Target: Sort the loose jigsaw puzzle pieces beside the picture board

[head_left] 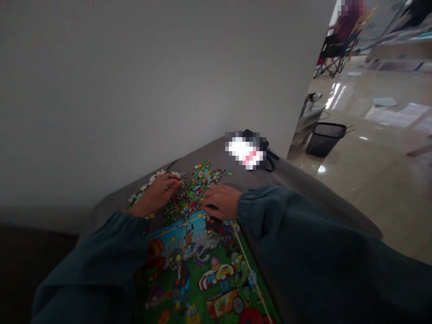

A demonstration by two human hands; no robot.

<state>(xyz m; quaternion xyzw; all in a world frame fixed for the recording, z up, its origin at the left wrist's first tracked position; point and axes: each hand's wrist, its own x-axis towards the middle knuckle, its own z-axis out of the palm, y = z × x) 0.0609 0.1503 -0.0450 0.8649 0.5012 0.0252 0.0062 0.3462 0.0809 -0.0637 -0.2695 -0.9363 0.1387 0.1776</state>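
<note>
A colourful cartoon jigsaw picture (205,270) lies on a grey table (297,189) in front of me. Beyond its far edge is a heap of loose puzzle pieces (195,186). My left hand (158,193) rests on the left part of the heap, fingers curled and pinched on pieces near the white ones. My right hand (221,201) lies palm down at the picture's upper right corner, fingers curled over pieces; what is under them is hidden. Both arms wear dark teal sleeves.
A grey wall (151,90) stands just behind the table. A dark bag with a blurred item (249,150) sits at the table's far end. To the right, on shiny floor, are a black mesh bin (326,138) and a seated person (344,31) far off.
</note>
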